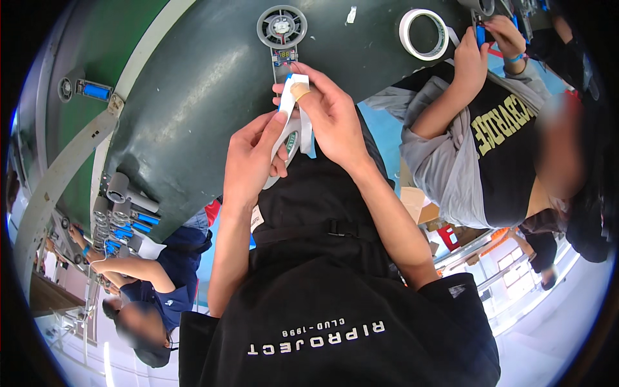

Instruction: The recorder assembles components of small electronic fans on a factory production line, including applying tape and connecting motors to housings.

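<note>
A small grey fan unit [282, 27] with a round grille and a circuit board [284, 57] with a lit display lies at the table's near edge, pointing away from me. My right hand [332, 113] is closed around its near end, fingers behind and thumb in front. That thumb wears a tan finger cot [298, 90] and presses on a strip of white tape [287, 103]. A little blue shows beside the strip; the rest is covered. My left hand [248, 158] pinches the strip lower down, with a tape roll [291, 143] hanging at its fingers.
On the dark green table [187, 71] lies another white tape roll [423, 34], near a co-worker's hands [474, 58] at the right. Several grey fan units with blue cells [122, 219] stand at the left by another person. One more unit [93, 90] sits beyond the pale rail [64, 161].
</note>
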The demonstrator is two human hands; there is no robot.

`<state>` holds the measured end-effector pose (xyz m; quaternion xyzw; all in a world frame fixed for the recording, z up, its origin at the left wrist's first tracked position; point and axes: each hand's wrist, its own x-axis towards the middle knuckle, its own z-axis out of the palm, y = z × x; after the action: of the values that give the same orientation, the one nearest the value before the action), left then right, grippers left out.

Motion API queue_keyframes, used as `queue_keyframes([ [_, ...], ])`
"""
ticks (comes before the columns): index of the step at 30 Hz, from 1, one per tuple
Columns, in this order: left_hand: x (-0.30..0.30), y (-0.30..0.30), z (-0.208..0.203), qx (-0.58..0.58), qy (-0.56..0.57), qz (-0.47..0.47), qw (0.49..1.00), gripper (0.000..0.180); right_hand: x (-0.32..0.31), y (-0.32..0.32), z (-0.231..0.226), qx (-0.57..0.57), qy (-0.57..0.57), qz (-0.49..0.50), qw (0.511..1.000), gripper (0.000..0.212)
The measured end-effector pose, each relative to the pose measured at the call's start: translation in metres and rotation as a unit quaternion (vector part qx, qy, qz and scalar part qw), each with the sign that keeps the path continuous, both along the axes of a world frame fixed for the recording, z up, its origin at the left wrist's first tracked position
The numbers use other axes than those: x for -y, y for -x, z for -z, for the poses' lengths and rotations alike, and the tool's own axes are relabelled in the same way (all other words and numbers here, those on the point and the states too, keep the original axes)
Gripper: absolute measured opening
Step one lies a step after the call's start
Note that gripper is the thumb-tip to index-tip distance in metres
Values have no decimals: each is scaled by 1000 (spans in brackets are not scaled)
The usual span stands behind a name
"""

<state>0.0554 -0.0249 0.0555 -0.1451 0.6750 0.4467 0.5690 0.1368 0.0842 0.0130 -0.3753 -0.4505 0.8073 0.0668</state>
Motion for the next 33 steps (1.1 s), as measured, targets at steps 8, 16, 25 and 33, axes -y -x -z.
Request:
queue_keyframes([
  [8, 3, -3, -1, -49, 14, 8, 999, 39, -13, -11, -9, 55, -181, -53, 981, 37],
  [16, 4, -2, 0, -43, 6, 11, 999, 36, -8, -4, -3, 53, 27, -17, 998, 36],
  [25, 6, -2, -4, -46, 30, -17, 998, 37, -9, 0, -4, 74, 34, -67, 994, 29],
  [33, 1, -5, -9, -115, 64, 54, 990, 36, -3, -2, -13, 77, -75, -7, 994, 29],
])
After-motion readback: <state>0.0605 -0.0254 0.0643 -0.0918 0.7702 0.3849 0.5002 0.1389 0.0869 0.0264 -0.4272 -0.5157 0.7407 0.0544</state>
